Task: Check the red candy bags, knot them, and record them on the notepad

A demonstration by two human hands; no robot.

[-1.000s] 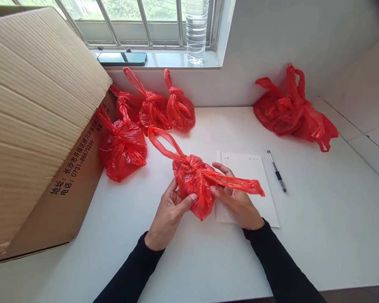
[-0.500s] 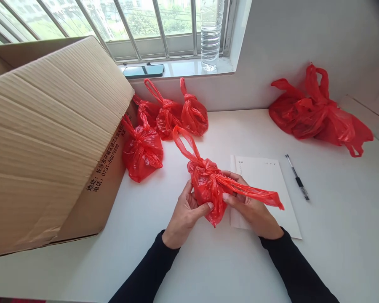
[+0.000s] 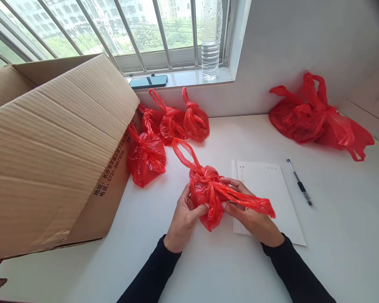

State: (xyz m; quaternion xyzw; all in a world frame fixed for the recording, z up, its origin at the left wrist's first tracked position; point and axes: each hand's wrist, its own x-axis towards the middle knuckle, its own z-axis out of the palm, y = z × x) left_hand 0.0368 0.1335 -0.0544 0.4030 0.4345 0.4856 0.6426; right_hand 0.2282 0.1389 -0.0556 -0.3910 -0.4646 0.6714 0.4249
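Between my two hands is a knotted red plastic bag (image 3: pixel 205 189), its contents hidden. One of its handle loops sticks up to the upper left; the other stretches right, across my right hand. My left hand (image 3: pixel 186 219) grips the bag's left side, thumb on the front. On the opposite side, my right hand (image 3: pixel 251 214) holds it with the thumb in front and fingers behind. A sheaf of white paper (image 3: pixel 265 185) with small writing lies partly under my right hand. Further right rests a black-gripped pen (image 3: pixel 299 182).
A large open cardboard box (image 3: pixel 60 160) takes up the left side. Several tied red bags (image 3: pixel 148 158) cluster beside it below the window. More red plastic bags (image 3: pixel 318 115) lie at the back right. A phone (image 3: pixel 148 81) and a water bottle (image 3: pixel 211 50) are on the sill.
The view has shifted slightly, so most things appear lower. Both hands keep hold of the red bag, whose right-hand handle loop now droops a little lower.
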